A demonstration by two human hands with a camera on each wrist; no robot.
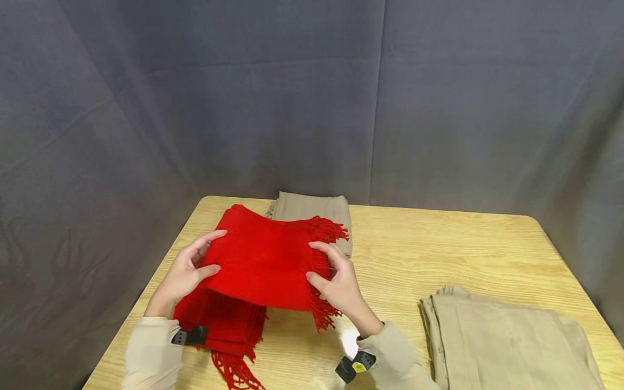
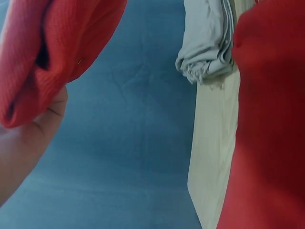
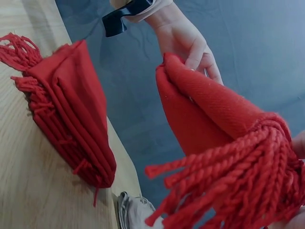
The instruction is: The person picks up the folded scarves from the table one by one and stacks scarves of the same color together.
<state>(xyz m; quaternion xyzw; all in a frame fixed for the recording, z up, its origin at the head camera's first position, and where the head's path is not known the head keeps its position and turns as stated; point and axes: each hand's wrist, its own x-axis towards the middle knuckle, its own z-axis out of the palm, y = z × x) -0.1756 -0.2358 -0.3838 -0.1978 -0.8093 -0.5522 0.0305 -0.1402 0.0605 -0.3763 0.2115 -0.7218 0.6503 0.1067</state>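
Note:
A folded red scarf (image 1: 258,260) with twisted fringe at its right end is held up over the table between both hands. My left hand (image 1: 187,271) grips its left folded edge, thumb in front and fingers behind. At the fringed end, my right hand (image 1: 338,281) pinches it between thumb and fingers. The right wrist view shows the scarf's doubled layers (image 3: 209,95) and its thick fringe close up. Below and to the left, a second folded red scarf (image 1: 226,322) lies on the table, its fringe hanging toward the front; the raised scarf partly covers it.
A folded beige cloth (image 1: 312,206) with a fringed edge lies at the back of the wooden table (image 1: 439,244), partly behind the red scarf. A larger folded beige cloth (image 1: 507,341) lies at front right. Grey curtains (image 1: 292,108) hang behind and at the sides.

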